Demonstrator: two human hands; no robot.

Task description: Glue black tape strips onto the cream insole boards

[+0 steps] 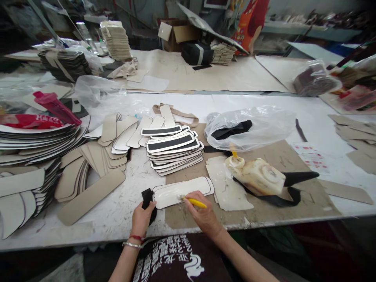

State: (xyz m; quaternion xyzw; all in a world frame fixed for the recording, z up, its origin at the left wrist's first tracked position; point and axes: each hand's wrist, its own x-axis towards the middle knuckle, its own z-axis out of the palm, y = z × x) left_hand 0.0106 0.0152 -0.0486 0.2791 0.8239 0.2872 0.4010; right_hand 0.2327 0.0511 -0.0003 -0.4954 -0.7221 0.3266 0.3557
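Note:
My right hand grips a yellow-handled brush, its bristles touching a white rounded strip at the table's front. Another strip lies under that one. My left hand is closed on a black fabric strip at the white strip's left end. Behind the strips stands a pile of white pieces with black centres. A stained plastic bottle lies on its side to the right, with a yellow tool in its opening. White sheets are beside the bottle.
Beige and white cut pieces cover the left side of the table. A clear plastic bag with black material lies behind the bottle. A cardboard box and stacked pieces stand on the far table.

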